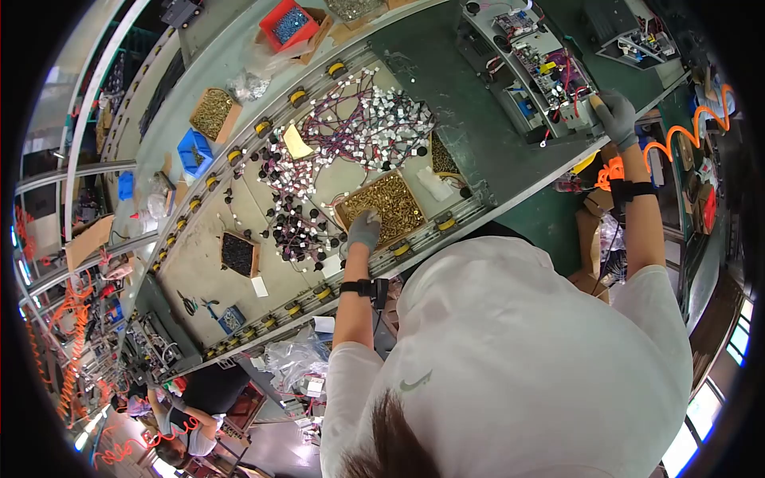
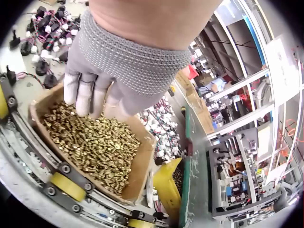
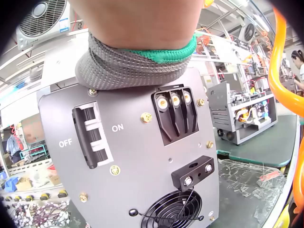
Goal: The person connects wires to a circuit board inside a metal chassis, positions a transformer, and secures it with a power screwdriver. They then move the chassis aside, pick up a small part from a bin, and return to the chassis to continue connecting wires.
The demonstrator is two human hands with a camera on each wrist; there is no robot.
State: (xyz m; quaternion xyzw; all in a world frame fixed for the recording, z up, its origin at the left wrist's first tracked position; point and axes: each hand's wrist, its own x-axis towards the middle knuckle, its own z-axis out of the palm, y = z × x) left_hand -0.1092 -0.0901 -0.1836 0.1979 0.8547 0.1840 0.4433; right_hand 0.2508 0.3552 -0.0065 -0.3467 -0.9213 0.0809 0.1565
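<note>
Two hands, two jobs. My left hand (image 1: 364, 231) reaches into the box (image 2: 142, 164) of brass screws (image 2: 90, 142), fingers (image 2: 85, 95) pressed together, tips among them; whether they pinch one I cannot tell. Well right of the box, my right hand (image 1: 615, 118) grips the unit (image 1: 542, 84), fingers curled over its edge. Several screws on its panel (image 3: 137, 156) look seated; I judge more fastening is left.
</note>
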